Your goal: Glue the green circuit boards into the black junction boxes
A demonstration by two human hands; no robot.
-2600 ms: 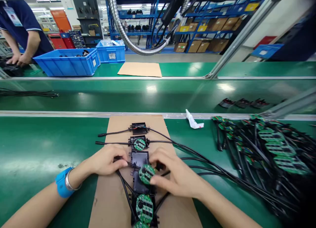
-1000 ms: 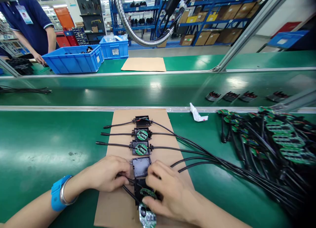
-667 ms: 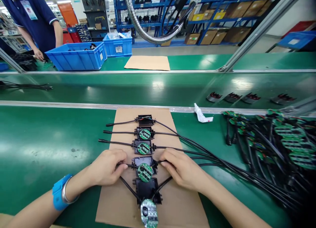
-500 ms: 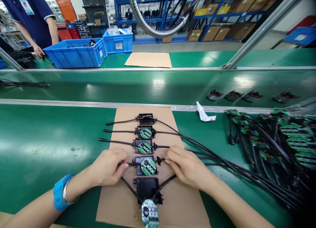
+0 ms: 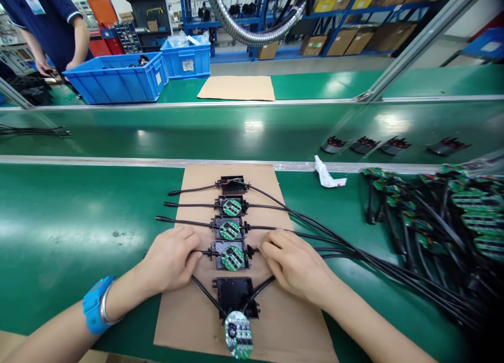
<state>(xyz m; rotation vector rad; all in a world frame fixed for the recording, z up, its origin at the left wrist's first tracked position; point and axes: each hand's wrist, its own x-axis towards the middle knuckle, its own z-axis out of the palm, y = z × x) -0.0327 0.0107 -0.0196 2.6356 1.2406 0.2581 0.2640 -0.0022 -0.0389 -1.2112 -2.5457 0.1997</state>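
Observation:
My left hand (image 5: 171, 258) pinches the black cable on the left side of the fourth black plastic case (image 5: 220, 246) from the back. On the other side, my right hand (image 5: 293, 262) grips that case's right cable (image 5: 255, 250). A round green circuit board (image 5: 233, 258) lies over this case. Nearest to me is another black case (image 5: 235, 292), its circuit board (image 5: 238, 335) hanging out over the front edge. Farther back, two cases carry boards inside, and the rearmost case (image 5: 232, 184) shows thin wires and no board. All rest on a cardboard sheet (image 5: 189, 321).
Many loose cables with circuit boards (image 5: 433, 211) are heaped at the right. A white tube (image 5: 328, 174) lies near the metal rail. Several round metal parts (image 5: 366, 144) sit beyond it. Blue bins (image 5: 118, 82) stand at the back left, beside a co-worker (image 5: 51, 22).
Both hands keep hold of the cables. The fourth case's circuit board has shifted left and now sits more squarely over its case, and the right cable's collar has come against the case.

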